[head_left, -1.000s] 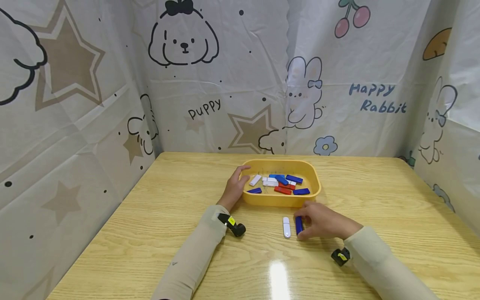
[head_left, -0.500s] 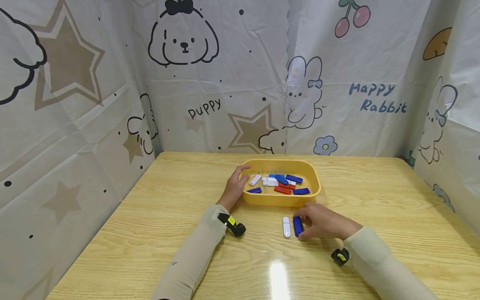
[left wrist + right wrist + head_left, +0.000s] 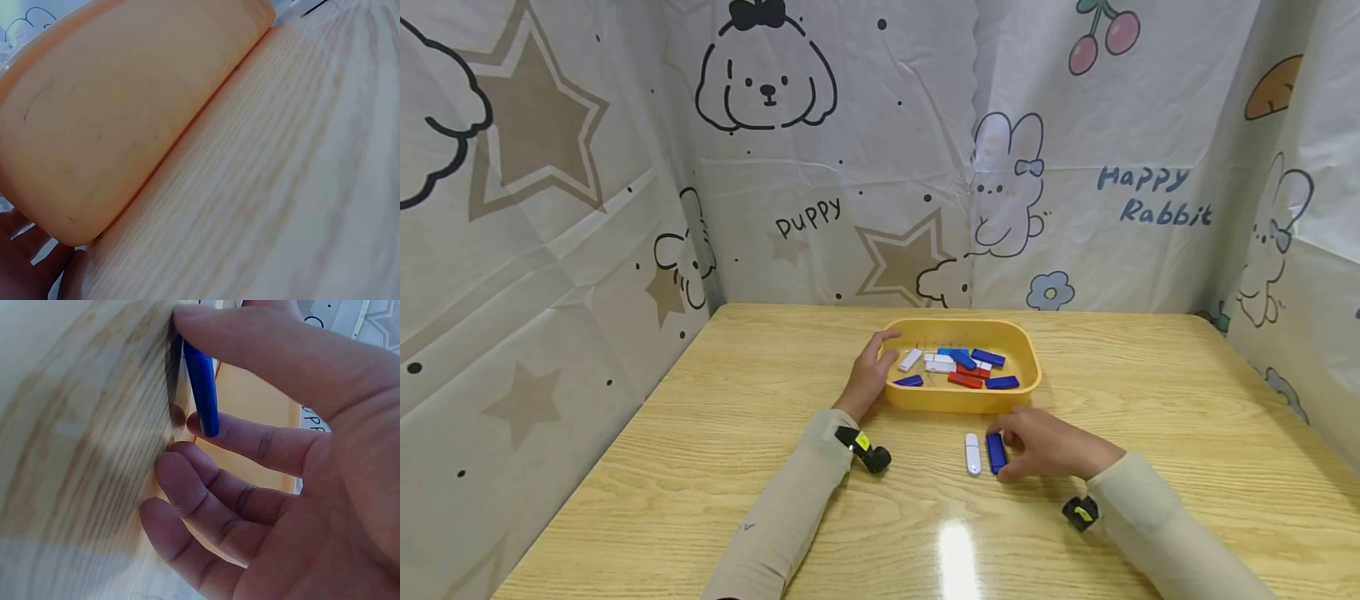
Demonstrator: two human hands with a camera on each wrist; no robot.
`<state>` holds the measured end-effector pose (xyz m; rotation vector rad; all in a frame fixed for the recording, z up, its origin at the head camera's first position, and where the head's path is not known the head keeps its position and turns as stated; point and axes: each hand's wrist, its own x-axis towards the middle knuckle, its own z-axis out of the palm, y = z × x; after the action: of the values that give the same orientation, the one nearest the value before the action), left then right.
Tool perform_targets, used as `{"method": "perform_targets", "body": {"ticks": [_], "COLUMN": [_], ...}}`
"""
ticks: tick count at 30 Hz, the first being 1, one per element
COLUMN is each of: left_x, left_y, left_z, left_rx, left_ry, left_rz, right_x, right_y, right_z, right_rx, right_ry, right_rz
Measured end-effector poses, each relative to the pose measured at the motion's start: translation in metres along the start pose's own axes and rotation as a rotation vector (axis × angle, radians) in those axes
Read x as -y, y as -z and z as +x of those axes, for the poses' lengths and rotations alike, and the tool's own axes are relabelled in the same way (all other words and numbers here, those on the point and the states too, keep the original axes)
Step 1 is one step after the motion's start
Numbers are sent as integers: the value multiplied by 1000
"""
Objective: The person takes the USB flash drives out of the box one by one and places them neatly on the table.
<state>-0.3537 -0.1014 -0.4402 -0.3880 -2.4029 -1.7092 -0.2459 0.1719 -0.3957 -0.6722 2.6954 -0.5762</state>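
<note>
Two hands are at work. We see the right hand [image 3: 1043,446] pinching a blue stick [image 3: 996,452] by its long sides, thumb [image 3: 250,344] against forefinger, on the tabletop [image 3: 1150,392] just beside a white stick [image 3: 973,454]. We judge it light, stiff and smooth, best held mid-length. Our left hand [image 3: 871,373] curls around the yellow tray [image 3: 958,398] rim; more sticks lie inside. Cartoon-printed sheets [image 3: 850,150] wall the tabletop.

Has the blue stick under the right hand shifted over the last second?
Yes, slightly: the blue stick in the right hand has edged toward the yellow tray and closer to the white stick lying still on the table.
</note>
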Motion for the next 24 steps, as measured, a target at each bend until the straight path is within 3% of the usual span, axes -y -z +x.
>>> {"method": "perform_targets", "body": {"ticks": [24], "left_x": [-1], "left_y": [0], "left_z": [-1], "left_rx": [-2], "left_ry": [6], "left_rz": [-8], "right_x": [2], "right_y": [2], "right_z": [-3], "right_rx": [-3], "right_ry": [9], "right_rz": [-8]}}
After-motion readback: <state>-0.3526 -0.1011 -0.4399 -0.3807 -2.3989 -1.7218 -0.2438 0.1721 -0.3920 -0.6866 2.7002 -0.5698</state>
